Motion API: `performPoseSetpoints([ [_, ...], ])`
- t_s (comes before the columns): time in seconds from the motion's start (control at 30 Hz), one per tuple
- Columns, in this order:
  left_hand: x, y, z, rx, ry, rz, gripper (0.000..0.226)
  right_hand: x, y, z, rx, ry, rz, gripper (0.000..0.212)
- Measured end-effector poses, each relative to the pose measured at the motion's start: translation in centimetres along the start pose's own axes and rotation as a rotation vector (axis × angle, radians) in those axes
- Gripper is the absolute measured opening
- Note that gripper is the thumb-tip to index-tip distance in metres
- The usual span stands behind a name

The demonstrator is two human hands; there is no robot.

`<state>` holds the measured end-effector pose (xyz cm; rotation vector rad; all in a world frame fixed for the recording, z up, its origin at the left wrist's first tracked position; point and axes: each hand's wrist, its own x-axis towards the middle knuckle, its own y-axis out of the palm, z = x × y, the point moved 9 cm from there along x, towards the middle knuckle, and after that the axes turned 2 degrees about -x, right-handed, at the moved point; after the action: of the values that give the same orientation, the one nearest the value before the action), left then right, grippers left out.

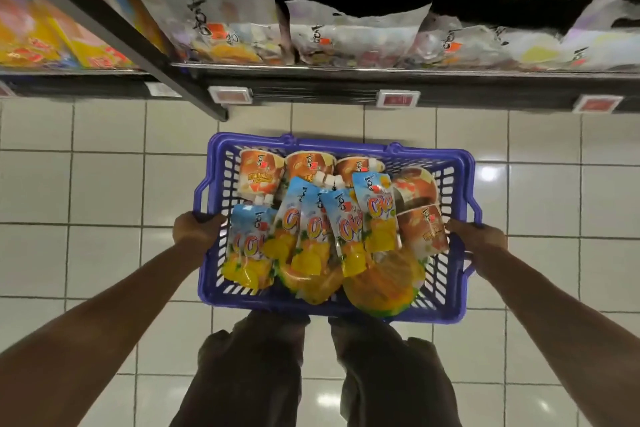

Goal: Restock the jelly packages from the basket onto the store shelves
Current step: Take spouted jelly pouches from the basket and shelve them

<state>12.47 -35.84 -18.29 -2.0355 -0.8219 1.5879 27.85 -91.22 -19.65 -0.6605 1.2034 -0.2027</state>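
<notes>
The left hand [197, 229] and right hand [479, 239] each have their fingers curled round a side rim of the blue basket [346, 146], one on either side, probably so the load stays level and balanced in front of the legs. The jelly pouches [311, 236] all lie inside it, blue-and-yellow spouted ones overlapping in front and orange-brown ones behind, with none taken out yet. The basket faces the low shelf [346, 70], where pale bags [349, 35] leave a dark gap above them, likely the place to fill.
</notes>
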Motion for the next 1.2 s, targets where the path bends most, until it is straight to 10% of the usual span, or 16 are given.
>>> performPoseSetpoints([
  [0.2, -2.8, -1.4, -1.4, 0.039, 0.088, 0.000, 0.049, -2.8, -1.0, 1.0, -0.013, -0.013, 0.007, 0.041],
  [0.33, -9.3, -2.6, -5.2, 0.050, 0.375, -0.270, 0.066, -9.3, -2.9, 5.3, -0.255, -0.349, -0.287, 0.047],
  [0.5, -17.1, 8.6, -8.6, 0.083, 0.525, 0.253, 0.019, -14.5, 4.6, 8.2, -0.291, -0.611, 0.029, 0.011],
  [0.87, -17.1, 14.7, -9.4, 0.020, 0.516, 0.239, 0.019, -11.3, 11.1, 10.4, -0.981, -0.678, -0.060, 0.073],
  [1.2, -22.2, 1.7, -11.6, -0.281, 0.446, 0.346, 0.029, -20.8, 1.8, 10.3, 0.098, -0.474, 0.242, 0.035],
])
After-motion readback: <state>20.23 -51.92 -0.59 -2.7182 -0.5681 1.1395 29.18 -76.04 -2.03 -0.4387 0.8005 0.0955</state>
